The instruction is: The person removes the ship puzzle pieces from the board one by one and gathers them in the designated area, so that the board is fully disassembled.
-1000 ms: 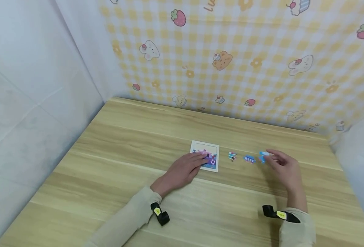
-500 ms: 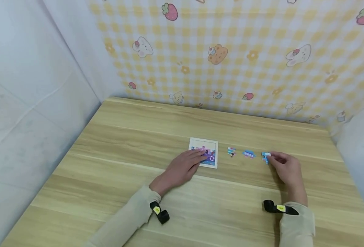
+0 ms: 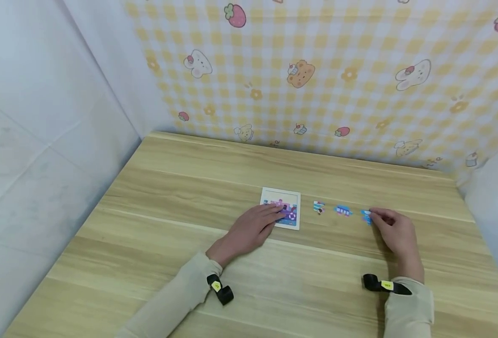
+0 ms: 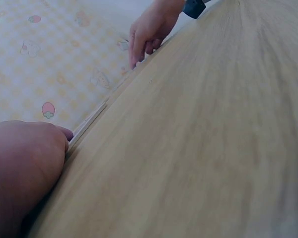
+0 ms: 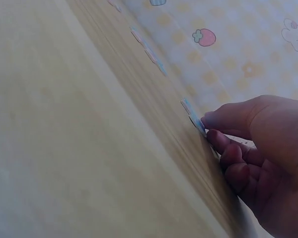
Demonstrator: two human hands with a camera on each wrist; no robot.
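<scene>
My left hand (image 3: 251, 231) rests flat with straight fingers over the lower left part of a white-framed jigsaw puzzle (image 3: 295, 197). Pink and purple pieces fill the lower part of the frame, and a pale bare area shows at its top. My right hand (image 3: 398, 234) pinches the edge of a blue and white puzzle piece (image 3: 366, 216) between thumb and finger. In the right wrist view that piece (image 5: 192, 116) lies at the tabletop, by the thumb and fingertip, with the other fingers curled. The fingertips hide its right side.
Between the frame and my right hand lie a blue bus-like puzzle piece (image 3: 343, 210) and a striped puzzle piece (image 3: 318, 207). The wooden table (image 3: 198, 178) meets a yellow checked cloth (image 3: 329, 108) at the back. White sheeting (image 3: 42, 117) hangs at the left side.
My right hand has shifted the blue and white piece a little to the right, away from the bus-like piece, and down to the table. The left hand stays on the puzzle.
</scene>
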